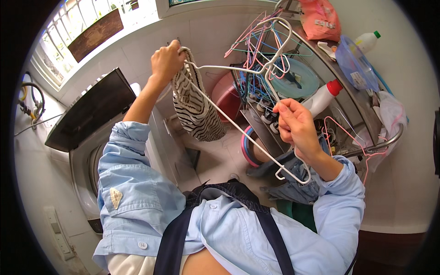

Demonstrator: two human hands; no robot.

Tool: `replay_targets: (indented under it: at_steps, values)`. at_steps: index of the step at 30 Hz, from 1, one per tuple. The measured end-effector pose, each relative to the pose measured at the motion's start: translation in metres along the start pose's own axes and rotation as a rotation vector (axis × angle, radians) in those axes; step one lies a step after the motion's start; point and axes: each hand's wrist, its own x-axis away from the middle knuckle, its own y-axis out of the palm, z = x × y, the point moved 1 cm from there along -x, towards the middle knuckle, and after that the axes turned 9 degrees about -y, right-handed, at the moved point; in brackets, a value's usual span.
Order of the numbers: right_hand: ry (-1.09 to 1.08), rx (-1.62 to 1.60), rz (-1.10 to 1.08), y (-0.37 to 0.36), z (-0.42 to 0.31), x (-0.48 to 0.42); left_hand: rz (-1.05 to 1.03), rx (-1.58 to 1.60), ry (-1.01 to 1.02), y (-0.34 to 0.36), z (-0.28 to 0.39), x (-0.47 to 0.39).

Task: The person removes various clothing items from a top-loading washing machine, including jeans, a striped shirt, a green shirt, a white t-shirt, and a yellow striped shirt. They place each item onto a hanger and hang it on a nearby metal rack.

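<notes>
My left hand (168, 62) grips the top of a black-and-cream striped garment (197, 106), which hangs down in folds below it. One end of a white clothes hanger (237, 126) reaches into the cloth near those fingers. At the other side, my right hand (297, 129) pinches the hanger's shoulder just below the neck. The hanger's hook points up and away from me, while its free end with a small notch hangs out below my right hand, bare of cloth. How far the hanger goes inside the garment is hidden.
A top-loading washing machine (82, 192) with a raised dark lid (91, 110) stands at left. Right, a metal rack (357, 103) carries several coloured hangers (254, 44), a blue basin (355, 63) and a coral bag (319, 20). Jeans (299, 178) hang low by my right arm.
</notes>
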Motion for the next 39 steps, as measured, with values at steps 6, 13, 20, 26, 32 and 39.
replay_targets:
  at_steps: [6,13,20,26,32,39]
  values:
    - [-0.104,-0.06,0.06,0.023,0.012,-0.002,-0.11,0.248,0.073,-0.016,0.055,0.009]
    - [-0.309,0.066,0.11,0.028,0.027,-0.008,-0.283,0.647,-0.013,-0.055,0.088,0.023]
    - [-0.326,0.075,0.099,0.044,0.028,-0.006,-0.442,0.934,-0.053,-0.07,0.1,0.037]
    - [-0.575,0.179,0.016,0.054,0.021,0.022,0.318,0.705,0.69,-0.122,0.08,0.025]
    - [-0.637,-0.146,-0.195,0.053,0.014,0.033,0.234,0.778,0.734,-0.125,0.083,0.021]
    - [-0.787,1.244,-0.026,0.059,0.056,0.082,-0.06,1.314,0.072,-0.093,0.113,0.041]
